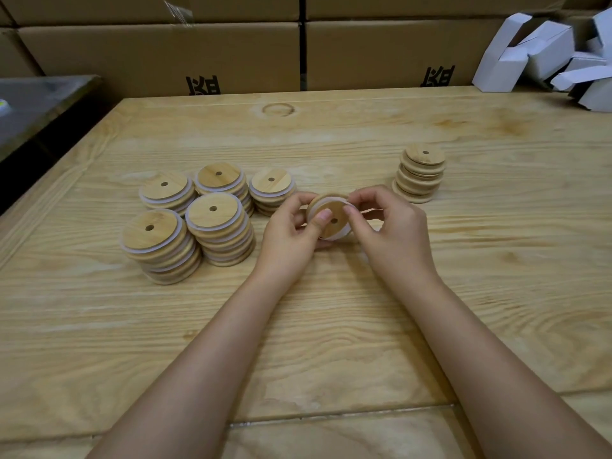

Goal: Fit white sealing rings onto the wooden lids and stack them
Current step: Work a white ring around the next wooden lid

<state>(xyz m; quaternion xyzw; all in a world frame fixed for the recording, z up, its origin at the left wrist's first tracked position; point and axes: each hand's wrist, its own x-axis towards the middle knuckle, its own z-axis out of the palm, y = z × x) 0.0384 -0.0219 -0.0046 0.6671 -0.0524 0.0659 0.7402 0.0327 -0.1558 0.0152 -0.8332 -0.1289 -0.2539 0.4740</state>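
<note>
A round wooden lid (332,223) with a small centre hole is held tilted above the table's middle, a white sealing ring (344,231) partly stretched round its rim. My left hand (291,231) grips the lid from the left with its thumb on the face. My right hand (387,226) pinches the ring at the lid's upper right edge. Several stacks of lids with white rings (218,230) stand to the left. One stack of plain lids (420,173), no rings showing, stands to the right.
The wooden table (331,326) spreads wide around my arms. Brown cardboard boxes (159,54) form a wall along the far edge. Folded white cartons (543,58) lie piled at the back right. A dark metal surface (36,104) sits off the table's left side.
</note>
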